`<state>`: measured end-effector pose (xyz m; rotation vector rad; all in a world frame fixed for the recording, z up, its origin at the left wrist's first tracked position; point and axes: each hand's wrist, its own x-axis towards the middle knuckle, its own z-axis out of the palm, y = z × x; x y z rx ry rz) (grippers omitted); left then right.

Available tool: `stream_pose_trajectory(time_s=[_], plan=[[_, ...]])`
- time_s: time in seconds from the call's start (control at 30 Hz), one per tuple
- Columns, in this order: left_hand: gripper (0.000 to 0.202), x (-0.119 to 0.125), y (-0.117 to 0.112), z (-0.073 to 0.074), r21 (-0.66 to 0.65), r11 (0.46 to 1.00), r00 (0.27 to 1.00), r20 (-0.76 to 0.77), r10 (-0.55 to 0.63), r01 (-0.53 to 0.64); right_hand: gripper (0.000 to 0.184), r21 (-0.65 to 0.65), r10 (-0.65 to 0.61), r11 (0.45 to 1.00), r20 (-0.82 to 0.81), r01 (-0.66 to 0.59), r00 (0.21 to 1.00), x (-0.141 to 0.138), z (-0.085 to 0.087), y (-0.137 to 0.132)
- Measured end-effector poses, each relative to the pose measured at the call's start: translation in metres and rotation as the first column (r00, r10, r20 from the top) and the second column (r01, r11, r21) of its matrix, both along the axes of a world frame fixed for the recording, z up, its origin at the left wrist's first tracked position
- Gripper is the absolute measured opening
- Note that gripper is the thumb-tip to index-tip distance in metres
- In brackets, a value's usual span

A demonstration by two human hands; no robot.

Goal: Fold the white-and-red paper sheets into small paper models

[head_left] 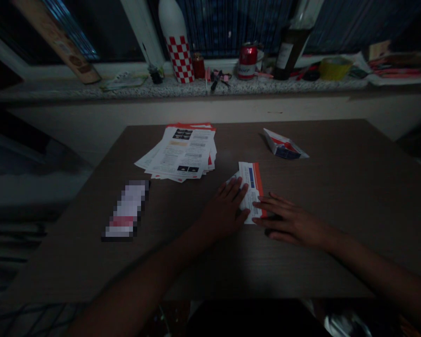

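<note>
A folded sheet of printed paper (250, 187) with an orange edge lies on the table between my hands. My left hand (224, 206) rests flat over its left side, fingers stretched out and covering part of it. From the right, my right hand (287, 220) reaches over the orange edge, its fingers spread and the fingertips touching the paper. Neither hand grips anything. Farther back on the right sits a folded paper boat (286, 146), white with red and blue print.
A fanned stack of printed sheets (180, 152) lies at the back left of the brown table (196, 262). A phone (128, 210) with a blurred screen lies nearer. The granite sill (126, 93) holds a checkered bottle (178, 51), a red can (247, 61) and a dark bottle (287, 54).
</note>
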<state>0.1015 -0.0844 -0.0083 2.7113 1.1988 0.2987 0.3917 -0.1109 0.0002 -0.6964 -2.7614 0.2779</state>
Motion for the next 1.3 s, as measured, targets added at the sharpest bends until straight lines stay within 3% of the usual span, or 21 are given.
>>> stream_pose_trajectory(time_s=[0.5,0.8,1.1,1.3], plan=[[0.070,-0.003,0.003,0.005,-0.007,1.000,0.999,0.029,-0.017,0.017,0.051,-0.102,-0.026,0.994,-0.026,0.023,0.999,-0.005,0.006,0.006],[0.071,-0.005,0.006,0.012,-0.066,0.998,0.998,0.052,0.026,-0.023,0.046,-0.066,-0.266,0.963,-0.101,0.260,0.959,-0.017,0.014,0.047],[0.075,-0.007,0.008,0.011,-0.041,0.999,0.997,0.078,0.028,-0.025,0.054,0.007,-0.281,0.959,-0.084,0.283,0.956,-0.036,-0.002,0.077],[0.047,-0.009,0.013,0.010,-0.030,0.999,0.994,0.099,0.037,-0.034,0.049,0.014,-0.268,0.963,-0.048,0.268,0.962,-0.035,-0.007,0.077]])
